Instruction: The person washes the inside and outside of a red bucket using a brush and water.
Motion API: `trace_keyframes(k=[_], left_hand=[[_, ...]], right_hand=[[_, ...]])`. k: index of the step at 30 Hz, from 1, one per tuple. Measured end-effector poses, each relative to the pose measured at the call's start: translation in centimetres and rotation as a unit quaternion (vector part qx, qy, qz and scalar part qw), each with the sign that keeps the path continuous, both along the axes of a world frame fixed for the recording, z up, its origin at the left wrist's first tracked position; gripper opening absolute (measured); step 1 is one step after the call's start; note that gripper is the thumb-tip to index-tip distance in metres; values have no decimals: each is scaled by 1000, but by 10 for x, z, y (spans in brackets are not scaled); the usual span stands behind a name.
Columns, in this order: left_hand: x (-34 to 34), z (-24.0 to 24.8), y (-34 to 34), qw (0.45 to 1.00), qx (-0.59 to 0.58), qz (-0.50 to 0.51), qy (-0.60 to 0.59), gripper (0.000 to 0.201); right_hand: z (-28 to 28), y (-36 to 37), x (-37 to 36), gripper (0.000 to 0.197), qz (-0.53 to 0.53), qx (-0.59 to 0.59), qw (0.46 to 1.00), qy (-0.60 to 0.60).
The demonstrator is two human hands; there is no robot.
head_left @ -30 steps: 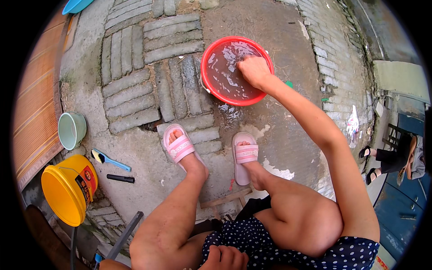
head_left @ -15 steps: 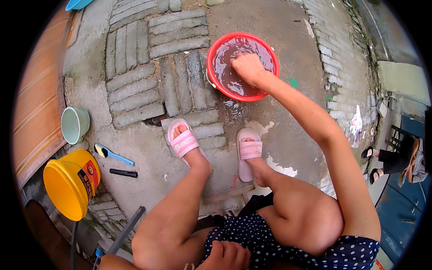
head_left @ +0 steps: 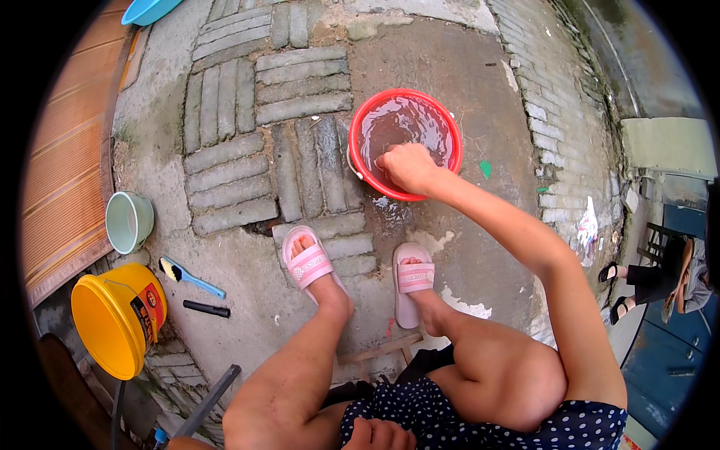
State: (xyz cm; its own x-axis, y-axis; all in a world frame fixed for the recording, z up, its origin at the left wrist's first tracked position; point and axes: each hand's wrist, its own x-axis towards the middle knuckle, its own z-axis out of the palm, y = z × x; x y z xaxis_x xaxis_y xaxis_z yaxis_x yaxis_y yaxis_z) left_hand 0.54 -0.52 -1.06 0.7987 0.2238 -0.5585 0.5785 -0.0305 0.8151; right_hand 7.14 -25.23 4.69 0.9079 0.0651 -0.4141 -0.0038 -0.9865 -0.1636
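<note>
A red-rimmed bucket (head_left: 357,120) full of murky, rippling water stands on the wet ground ahead of me. My right hand (head_left: 409,166) is over its near side at the water, fingers curled closed. Whatever lies inside those fingers, if anything, is hidden. Its arm reaches across above my right knee. Low in the view, my left hand (head_left: 381,435) rests on my dark polka-dot clothing (head_left: 431,397), fingers loosely laid there and nothing visible in them; part of it is cut off by the lower edge.
To the left are a yellow bucket (head_left: 101,322), a pale green bucket (head_left: 129,221), a blue-handled brush (head_left: 191,277) and a black stick-like item (head_left: 206,308). A blue basin (head_left: 150,9) shows at top left. Another person's feet (head_left: 619,292) appear far right. My pink slippers (head_left: 309,262) are on the ground.
The whole scene sits lower in the picture as my view has tilted. My right hand has shifted toward the bucket's near rim, still closed. My left hand remains in my lap.
</note>
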Motion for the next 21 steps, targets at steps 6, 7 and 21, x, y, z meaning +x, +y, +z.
trace_keyframes(k=[6, 7, 21], left_hand=[[8, 56, -21, 1000, -12, -2, 15, 54], [10, 62, -19, 1000, -16, 1, 17, 55], [4, 20, -3, 999, -43, 3, 21, 53]], right_hand=[[-15, -31, 23, 14, 49, -94, 985, -135], [-13, -32, 24, 14, 31, -126, 985, -113], [5, -11, -6, 12, 11, -4, 1000, 8]])
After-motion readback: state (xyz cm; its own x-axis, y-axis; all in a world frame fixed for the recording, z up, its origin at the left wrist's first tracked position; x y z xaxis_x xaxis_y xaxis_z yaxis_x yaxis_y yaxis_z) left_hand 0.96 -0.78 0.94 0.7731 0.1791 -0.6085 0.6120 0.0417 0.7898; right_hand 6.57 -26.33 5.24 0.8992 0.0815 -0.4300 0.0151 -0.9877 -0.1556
